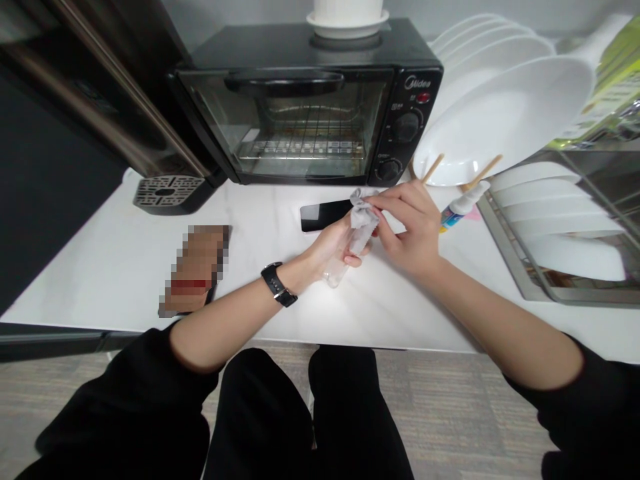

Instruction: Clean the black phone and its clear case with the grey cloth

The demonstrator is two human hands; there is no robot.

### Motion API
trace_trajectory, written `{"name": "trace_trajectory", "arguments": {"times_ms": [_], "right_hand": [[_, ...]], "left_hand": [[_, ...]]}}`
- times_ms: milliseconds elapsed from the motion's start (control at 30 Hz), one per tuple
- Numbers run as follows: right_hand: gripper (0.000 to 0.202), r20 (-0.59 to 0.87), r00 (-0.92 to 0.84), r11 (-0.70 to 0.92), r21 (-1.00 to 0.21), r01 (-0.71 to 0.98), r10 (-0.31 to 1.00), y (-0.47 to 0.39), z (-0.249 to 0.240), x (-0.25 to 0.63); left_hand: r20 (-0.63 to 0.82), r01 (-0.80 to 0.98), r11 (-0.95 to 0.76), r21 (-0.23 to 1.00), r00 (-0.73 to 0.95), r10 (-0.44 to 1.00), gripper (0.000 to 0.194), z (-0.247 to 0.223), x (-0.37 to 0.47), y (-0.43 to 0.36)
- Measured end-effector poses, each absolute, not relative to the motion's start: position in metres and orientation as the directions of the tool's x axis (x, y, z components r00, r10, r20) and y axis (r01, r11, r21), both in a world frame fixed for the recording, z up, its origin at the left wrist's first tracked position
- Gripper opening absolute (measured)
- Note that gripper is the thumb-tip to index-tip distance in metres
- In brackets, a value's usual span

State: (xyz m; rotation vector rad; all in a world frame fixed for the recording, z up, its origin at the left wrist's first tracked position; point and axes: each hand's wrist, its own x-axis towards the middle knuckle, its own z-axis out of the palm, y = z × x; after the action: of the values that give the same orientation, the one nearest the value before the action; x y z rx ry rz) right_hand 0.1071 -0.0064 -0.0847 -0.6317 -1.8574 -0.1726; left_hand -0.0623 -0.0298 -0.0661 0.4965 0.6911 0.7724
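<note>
Across the front edge of the white countertop [425,310], the bare left forearm [240,313] angled inward, the left hand [333,248] clasping with curled fingers [353,261]. The bare right forearm [500,323] slanted opposite, the right hand [413,230] pinching with thumb [389,239] and fingertips [379,201].

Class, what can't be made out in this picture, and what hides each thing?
All in the head view:
Right end of the dark slab: behind the left hand and clear wrapper.
Top of the white pot: cut off by the upper edge.
Small print on the bottle: too small and blurred.
Surface of the flat object: pixelated.
</note>
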Motion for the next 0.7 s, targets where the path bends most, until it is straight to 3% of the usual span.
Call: {"name": "trace_trajectory", "arguments": {"times_ms": [200, 400, 700], "right_hand": [[0.022, 0.892, -0.318, 0.853, -0.128, 0.506, 0.323, 0.001, -0.086, 0.11], [0.043, 0.747, -0.371, 0.736, -0.227, 0.638, 0.552, 0.003, -0.082, 0.115], [0.047, 0.745, -0.37, 0.728, -0.221, 0.649, 0.555, -0.002, -0.076, 0.116]], "left_hand": [[-0.383, -0.499, 0.627, 0.598, 0.509, 0.771, 0.027, -0.066, -0.061, -0.028], [-0.387, -0.472, 0.627, 0.619, 0.511, 0.767, 0.028, -0.064, -0.058, -0.027], [-0.409, -0.463, 0.633, 0.621, 0.497, 0.765, 0.033, -0.063, -0.056, -0.025]]}}
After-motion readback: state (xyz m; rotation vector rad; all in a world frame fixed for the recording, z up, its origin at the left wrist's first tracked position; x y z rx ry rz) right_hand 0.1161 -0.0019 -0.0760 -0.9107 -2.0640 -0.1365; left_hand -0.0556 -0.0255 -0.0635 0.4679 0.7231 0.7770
